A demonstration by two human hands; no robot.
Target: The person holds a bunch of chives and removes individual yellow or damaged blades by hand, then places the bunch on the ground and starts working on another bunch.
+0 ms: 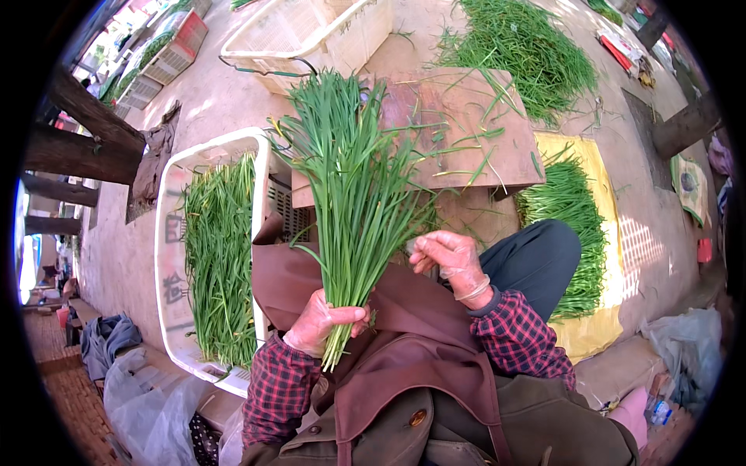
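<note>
My left hand [327, 323], in a thin clear glove, is closed round the pale stem ends of a bunch of green garlic chives [355, 204]. The leaves fan away from me over a low wooden table [513, 140]. To the right of the bunch is my right hand [447, 259], also gloved, raised above my knee with its fingers bent and thumb near them; whether it pinches a leaf scrap cannot be told. Loose leaves lie scattered on the tabletop.
A white plastic crate [169, 326] of chives stands at my left, another crate [361, 43] beyond the table. At right, chives lie stacked on a yellow sheet [609, 215]; a loose heap [524, 52] is behind. Wooden posts [111, 140] rise at left. Plastic bags [145, 402] lie near me.
</note>
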